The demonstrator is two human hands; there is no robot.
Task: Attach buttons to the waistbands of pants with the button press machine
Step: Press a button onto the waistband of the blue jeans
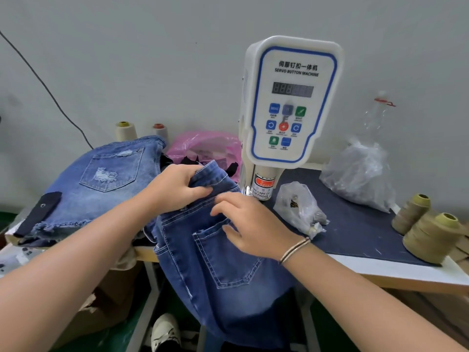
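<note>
Head view: dark jeans [223, 255] draped over table edge [380, 271] just left of button machine [291, 102], left hand [175, 189] pinching waistband [213, 174], right hand [253, 229] spread flat on denim, baggie [299, 209] crowding right.

Small garment workshop, finishing station. White servo button machine [291, 102] standing at far centre of worktable [380, 270], control panel facing forward. Stack of ripped denim shorts [101, 179] lying at left. Dark blue jeans [215, 262] hanging over near table edge. Thread cones [429, 235] sitting at right, two more [125, 130] at far left against bare wall. Clear bags of metal fittings [299, 209] lying on dark mat [355, 229].
</note>
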